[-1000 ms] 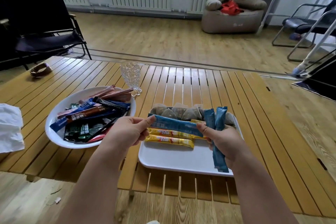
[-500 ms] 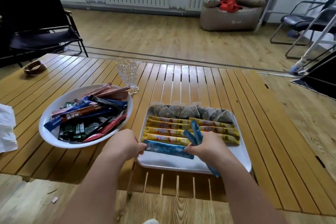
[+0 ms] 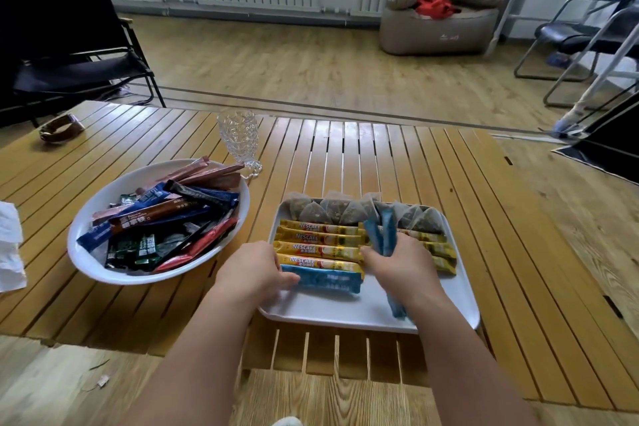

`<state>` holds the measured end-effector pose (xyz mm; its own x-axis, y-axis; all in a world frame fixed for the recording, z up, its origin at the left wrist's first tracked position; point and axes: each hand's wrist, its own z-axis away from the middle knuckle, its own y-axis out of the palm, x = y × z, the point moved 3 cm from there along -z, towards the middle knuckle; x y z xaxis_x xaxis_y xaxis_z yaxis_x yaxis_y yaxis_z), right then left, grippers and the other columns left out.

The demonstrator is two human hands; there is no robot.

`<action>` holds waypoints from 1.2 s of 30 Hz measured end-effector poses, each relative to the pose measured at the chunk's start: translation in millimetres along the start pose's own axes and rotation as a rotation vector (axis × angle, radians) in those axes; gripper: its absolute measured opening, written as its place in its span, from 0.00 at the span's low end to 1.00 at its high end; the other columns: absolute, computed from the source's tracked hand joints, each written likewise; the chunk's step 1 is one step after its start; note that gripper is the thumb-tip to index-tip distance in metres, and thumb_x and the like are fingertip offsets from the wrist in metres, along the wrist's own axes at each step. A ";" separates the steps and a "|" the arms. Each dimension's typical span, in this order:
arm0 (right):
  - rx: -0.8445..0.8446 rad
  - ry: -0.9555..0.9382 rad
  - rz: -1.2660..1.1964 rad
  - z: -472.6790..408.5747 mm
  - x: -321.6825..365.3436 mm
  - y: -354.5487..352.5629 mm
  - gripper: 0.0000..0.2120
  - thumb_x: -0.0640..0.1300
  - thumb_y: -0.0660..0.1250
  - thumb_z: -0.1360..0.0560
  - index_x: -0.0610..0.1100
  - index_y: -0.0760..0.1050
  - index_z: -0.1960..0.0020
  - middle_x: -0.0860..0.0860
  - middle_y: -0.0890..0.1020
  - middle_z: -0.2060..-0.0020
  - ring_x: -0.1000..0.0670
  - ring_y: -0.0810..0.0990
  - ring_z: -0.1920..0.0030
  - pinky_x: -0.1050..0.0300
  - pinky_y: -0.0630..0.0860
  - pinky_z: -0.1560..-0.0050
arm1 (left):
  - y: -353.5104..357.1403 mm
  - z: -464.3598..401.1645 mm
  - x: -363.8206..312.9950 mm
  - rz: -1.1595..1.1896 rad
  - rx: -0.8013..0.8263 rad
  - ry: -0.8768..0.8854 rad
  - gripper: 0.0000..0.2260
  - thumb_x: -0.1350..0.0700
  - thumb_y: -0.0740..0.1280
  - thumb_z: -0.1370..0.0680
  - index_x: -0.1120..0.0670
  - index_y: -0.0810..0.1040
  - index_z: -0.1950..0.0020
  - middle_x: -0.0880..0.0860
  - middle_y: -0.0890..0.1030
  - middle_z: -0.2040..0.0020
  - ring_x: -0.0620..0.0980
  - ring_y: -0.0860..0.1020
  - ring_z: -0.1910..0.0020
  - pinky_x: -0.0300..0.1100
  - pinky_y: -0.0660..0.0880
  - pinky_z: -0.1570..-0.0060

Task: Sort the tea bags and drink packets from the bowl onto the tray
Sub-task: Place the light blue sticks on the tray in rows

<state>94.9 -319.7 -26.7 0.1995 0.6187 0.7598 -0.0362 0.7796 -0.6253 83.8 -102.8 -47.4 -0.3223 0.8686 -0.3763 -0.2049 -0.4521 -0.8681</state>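
A white tray (image 3: 373, 313) lies on the slatted table with a back row of tea bags (image 3: 349, 211) and rows of yellow Nescafe packets (image 3: 316, 238). One light blue packet (image 3: 326, 280) lies flat just below the yellow rows. My left hand (image 3: 254, 270) touches its left end with its fingertips. My right hand (image 3: 403, 264) grips two more light blue packets (image 3: 383, 233), held upright, their tops sticking up and one lower end showing below the wrist. The white bowl (image 3: 103, 197) at the left holds several mixed drink packets (image 3: 166, 214).
A cut-glass goblet (image 3: 239, 138) stands behind the bowl and tray. A white cloth (image 3: 10, 249) lies at the table's left edge, a brown strap-like item (image 3: 60, 126) at the far left corner. Chairs and a beige floor seat stand beyond.
The light blue packet came down from mid-air onto the tray below the yellow rows. My right hand let go of its end and moved back over the yellow packets, still holding two blue ones.
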 end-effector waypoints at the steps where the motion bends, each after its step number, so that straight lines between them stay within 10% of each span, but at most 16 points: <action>1: 0.036 0.034 -0.098 1.7 -0.1 -3.7 0.07 0.50 0.67 0.23 0.46 0.75 0.50 0.49 0.80 0.58 0.52 0.79 0.57 0.59 0.74 0.60 | -1.5 0.6 -1.7 -0.009 -0.011 -0.009 0.13 0.41 0.73 0.29 0.50 0.79 0.60 0.47 0.81 0.65 0.44 0.80 0.65 0.38 0.78 0.67; 5: 0.429 0.158 -0.560 18.2 8.6 -4.7 0.09 0.45 0.66 0.22 0.40 0.80 0.49 0.43 0.86 0.58 0.46 0.85 0.56 0.56 0.81 0.56 | -17.8 9.0 -15.7 0.253 -0.131 0.100 0.18 0.36 0.65 0.26 0.50 0.80 0.60 0.48 0.82 0.65 0.45 0.80 0.63 0.41 0.78 0.66; 11: 0.844 0.073 -0.613 32.3 26.9 6.8 0.15 0.48 0.71 0.27 0.41 0.79 0.44 0.42 0.86 0.52 0.44 0.85 0.52 0.57 0.81 0.57 | -35.7 37.4 -49.8 0.808 0.065 0.410 0.11 0.43 0.70 0.29 0.49 0.84 0.56 0.45 0.85 0.60 0.41 0.83 0.57 0.32 0.78 0.62; 21: 0.583 0.183 -0.761 17.6 12.8 -9.4 0.17 0.43 0.75 0.33 0.39 0.79 0.47 0.40 0.85 0.56 0.48 0.85 0.60 0.62 0.79 0.68 | -42.1 23.7 -14.1 1.033 -0.013 0.108 0.04 0.60 0.70 0.23 0.52 0.82 0.52 0.53 0.83 0.65 0.43 0.81 0.69 0.33 0.76 0.70; 26: 0.495 0.280 -1.032 10.8 6.2 -23.1 0.11 0.37 0.72 0.36 0.37 0.84 0.54 0.37 0.85 0.51 0.43 0.85 0.52 0.62 0.81 0.68 | -51.0 27.1 -7.9 1.085 0.102 0.138 0.07 0.53 0.74 0.31 0.52 0.86 0.55 0.53 0.86 0.56 0.48 0.85 0.54 0.37 0.81 0.61; 36: 0.359 0.230 -0.472 9.3 3.4 -15.9 0.16 0.52 0.68 0.26 0.39 0.75 0.49 0.44 0.83 0.64 0.56 0.72 0.76 0.67 0.69 0.77 | -44.9 28.8 0.1 0.711 -0.010 0.008 0.19 0.38 0.68 0.35 0.53 0.85 0.61 0.46 0.82 0.73 0.36 0.75 0.78 0.31 0.68 0.78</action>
<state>87.1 -329.0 -12.5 0.4783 0.1945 0.8564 -0.2107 0.9721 -0.1031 66.4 -88.2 0.8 -0.3676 0.3651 -0.8553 0.0607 -0.9083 -0.4138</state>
